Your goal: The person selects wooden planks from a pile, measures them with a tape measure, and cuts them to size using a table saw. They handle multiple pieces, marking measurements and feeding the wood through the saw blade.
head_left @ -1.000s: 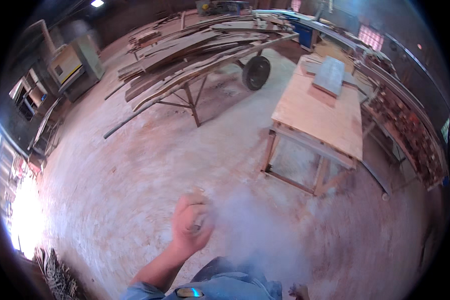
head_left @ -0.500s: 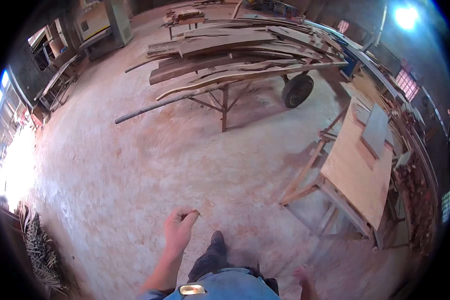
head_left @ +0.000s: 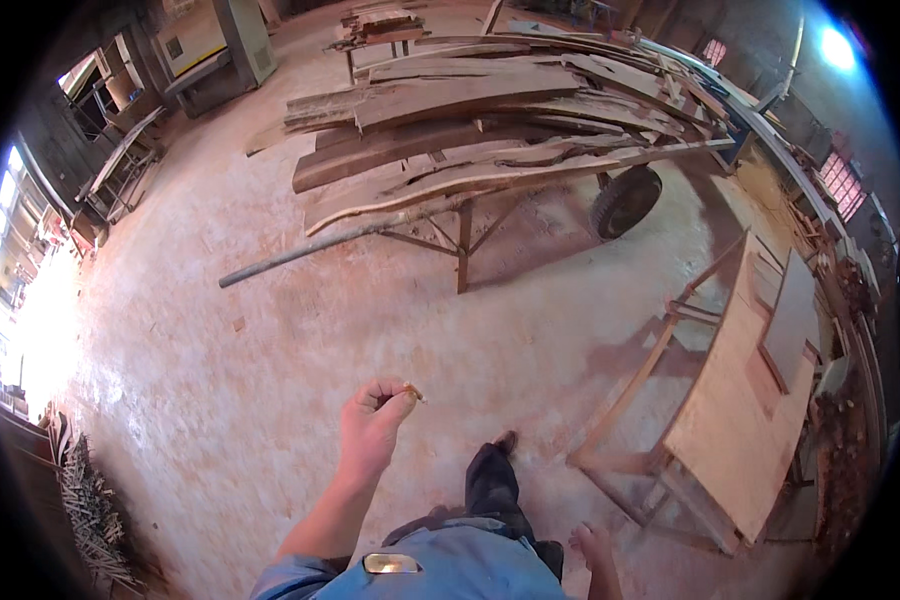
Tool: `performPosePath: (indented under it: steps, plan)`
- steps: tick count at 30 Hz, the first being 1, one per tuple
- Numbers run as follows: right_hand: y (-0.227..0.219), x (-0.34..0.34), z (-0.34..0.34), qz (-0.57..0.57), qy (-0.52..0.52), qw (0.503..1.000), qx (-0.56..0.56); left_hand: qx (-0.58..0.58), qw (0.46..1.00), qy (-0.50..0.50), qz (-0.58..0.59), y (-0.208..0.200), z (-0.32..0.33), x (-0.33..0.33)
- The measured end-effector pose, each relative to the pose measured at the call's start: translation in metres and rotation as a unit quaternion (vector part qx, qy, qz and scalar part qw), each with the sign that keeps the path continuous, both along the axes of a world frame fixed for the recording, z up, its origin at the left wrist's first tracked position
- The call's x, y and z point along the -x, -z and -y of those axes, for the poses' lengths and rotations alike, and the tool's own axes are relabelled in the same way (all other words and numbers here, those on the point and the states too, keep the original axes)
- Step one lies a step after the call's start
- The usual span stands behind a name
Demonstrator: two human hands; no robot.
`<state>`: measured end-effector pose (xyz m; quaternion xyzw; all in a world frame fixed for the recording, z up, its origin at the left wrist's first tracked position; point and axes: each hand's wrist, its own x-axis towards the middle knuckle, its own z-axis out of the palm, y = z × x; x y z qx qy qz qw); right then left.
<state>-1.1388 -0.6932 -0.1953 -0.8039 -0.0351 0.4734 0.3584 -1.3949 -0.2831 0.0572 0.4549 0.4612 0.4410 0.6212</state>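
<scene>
My left hand is raised in front of my body, its thumb and fingers pinched together. Between the fingertips pokes out a small brownish-yellow piece, too small to name. Low by my right side hangs my right hand, loose and with nothing in it, its fingers partly apart. Closest to that hand is a wooden bench with a pale board top; the hand does not touch it. Below my blue shirt one dark trouser leg is stretched forward.
Ahead stands a handcart loaded with rough planks, its long handle jutting left and its wheel on the right. Sticks lie heaped at lower left. A machine cabinet and a small table stand farther back.
My right leg has stepped forward. The cart and the bench appear slightly larger and farther right. My left hand keeps its pinch on the small piece, held a little higher.
</scene>
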Motion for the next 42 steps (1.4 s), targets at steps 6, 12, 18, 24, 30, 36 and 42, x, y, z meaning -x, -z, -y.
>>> performPosePath:
  steps: [6,12,18,24,30,36,42]
  plan:
    - [-0.012,-0.100,-0.149,0.029,-0.074,0.996,-0.046,-0.048,0.999,0.017,0.017,-0.026,-0.095,-0.090]
    - [-0.038,-0.202,-0.246,0.037,-0.007,0.995,-0.088,-0.088,0.994,0.053,0.046,-0.045,-0.164,-0.185]
    - [-0.059,-0.260,-0.327,0.087,-0.089,0.990,-0.062,-0.113,0.990,0.061,-0.049,-0.017,-0.262,-0.242]
    - [-0.038,-0.268,-0.377,-0.011,-0.011,0.999,0.037,-0.279,0.950,0.087,-0.110,-0.010,-0.379,-0.297]
    - [-0.012,-0.306,-0.421,-0.050,0.018,0.998,0.028,-0.300,0.944,0.106,-0.088,-0.031,-0.471,-0.340]
    - [-0.019,-0.360,-0.463,-0.060,0.055,0.995,0.056,-0.304,0.940,0.089,-0.126,-0.015,-0.510,-0.383]
    - [-0.030,-0.408,-0.507,-0.065,0.061,0.993,0.077,-0.309,0.933,0.098,-0.160,-0.021,-0.533,-0.443]
